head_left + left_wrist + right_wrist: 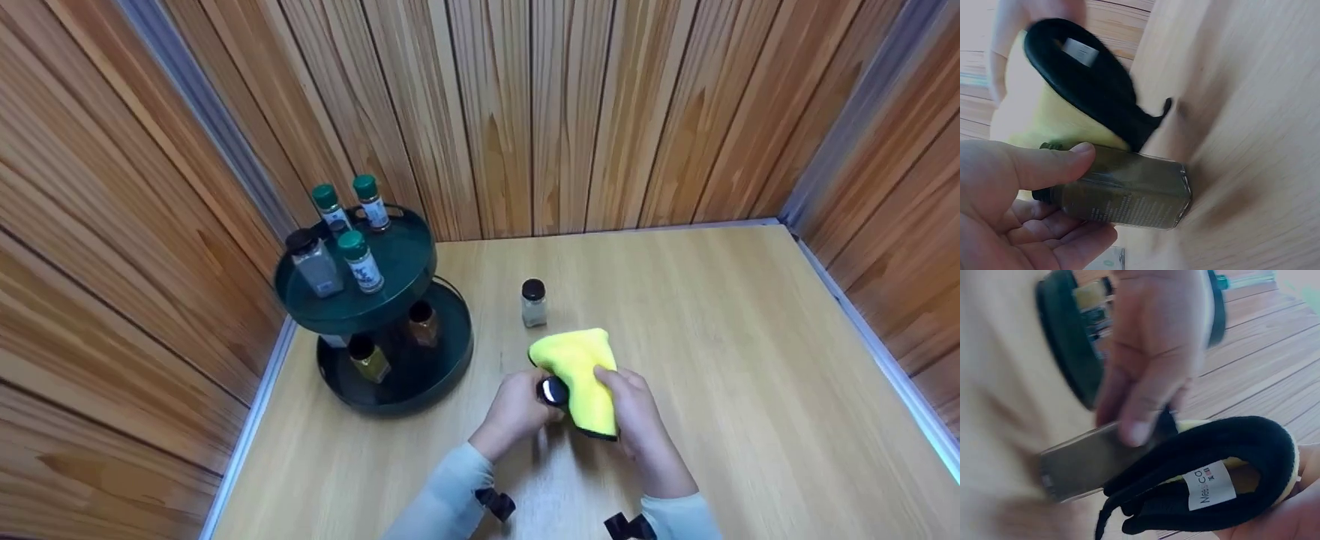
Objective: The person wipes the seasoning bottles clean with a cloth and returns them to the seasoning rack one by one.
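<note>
To the right of the two-tier dark green stand, and nearer me than it, both my hands meet over the tabletop. Left hand: forearm angled in from the stand's side, thumb laid along a black-capped spice jar, fingers curled beneath; grip closed around it. Right hand: farther from the stand, thumb pressed on top of a yellow cloth with black edging, pinching it. Cloth touches the jar near its cap.

Head view gives only the jar's black cap, between left hand and cloth; its body is hidden there. Left wrist view shows that body: clear, flat-sided, brownish contents, fine print down one side, tipped well over, base pointing away from my palm. Right wrist view brings out a white tag inside the cloth's black-edged fold, some letters readable; same tag in the left wrist view, lettering too blurred to read.

Head view alone sets out the rest clearly. Just right of the stand, a small black-capped glass jar stands upright. On the stand's upper tray, three green-capped jars and a larger black-capped one; black-capped jars on its lower tray.
</note>
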`<state>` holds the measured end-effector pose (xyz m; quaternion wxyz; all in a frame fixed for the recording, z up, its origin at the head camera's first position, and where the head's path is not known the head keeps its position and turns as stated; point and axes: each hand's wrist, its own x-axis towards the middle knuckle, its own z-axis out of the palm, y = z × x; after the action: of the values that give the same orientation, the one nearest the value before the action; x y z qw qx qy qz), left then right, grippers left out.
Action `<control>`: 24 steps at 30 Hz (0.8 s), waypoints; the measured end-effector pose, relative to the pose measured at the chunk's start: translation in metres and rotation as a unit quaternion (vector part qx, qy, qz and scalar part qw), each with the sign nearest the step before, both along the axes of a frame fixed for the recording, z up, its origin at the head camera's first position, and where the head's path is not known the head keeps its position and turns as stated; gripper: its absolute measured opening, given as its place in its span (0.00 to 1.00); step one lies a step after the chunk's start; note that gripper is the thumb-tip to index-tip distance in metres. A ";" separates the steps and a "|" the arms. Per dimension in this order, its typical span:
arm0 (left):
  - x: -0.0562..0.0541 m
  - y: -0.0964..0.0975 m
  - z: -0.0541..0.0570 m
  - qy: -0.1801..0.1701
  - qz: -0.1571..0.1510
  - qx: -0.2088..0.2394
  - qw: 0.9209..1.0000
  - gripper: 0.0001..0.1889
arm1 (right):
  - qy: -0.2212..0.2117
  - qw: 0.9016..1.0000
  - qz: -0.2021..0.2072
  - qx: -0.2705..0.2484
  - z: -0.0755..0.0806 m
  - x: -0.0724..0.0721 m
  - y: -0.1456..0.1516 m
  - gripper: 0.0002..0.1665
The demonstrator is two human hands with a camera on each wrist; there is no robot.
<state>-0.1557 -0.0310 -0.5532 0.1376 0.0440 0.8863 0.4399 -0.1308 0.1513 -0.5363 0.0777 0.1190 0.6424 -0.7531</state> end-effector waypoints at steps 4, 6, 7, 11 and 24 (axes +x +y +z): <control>0.001 -0.002 -0.001 0.008 0.000 0.000 1.000 0.21 | -0.005 1.000 0.001 -0.021 -0.002 0.000 -0.001 0.21; 0.001 -0.001 -0.001 0.009 -0.002 -0.003 1.000 0.21 | -0.013 1.000 -0.005 -0.021 -0.011 -0.001 0.000 0.21; 0.001 0.001 -0.001 0.009 -0.003 -0.005 1.000 0.21 | -0.019 1.000 -0.008 -0.020 -0.017 -0.002 0.000 0.21; -0.001 0.005 -0.001 0.006 -0.008 -0.013 1.000 0.23 | -0.049 0.999 -0.003 0.009 -0.032 -0.006 0.002 0.22; 0.000 0.000 -0.002 0.037 -0.028 -0.025 0.999 0.22 | -0.023 0.999 -0.021 0.029 -0.011 -0.003 -0.003 0.20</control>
<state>-0.1556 -0.0308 -0.5548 0.1186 0.0819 0.8998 0.4117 -0.1339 0.1486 -0.5470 0.0735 0.1519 0.6591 -0.7329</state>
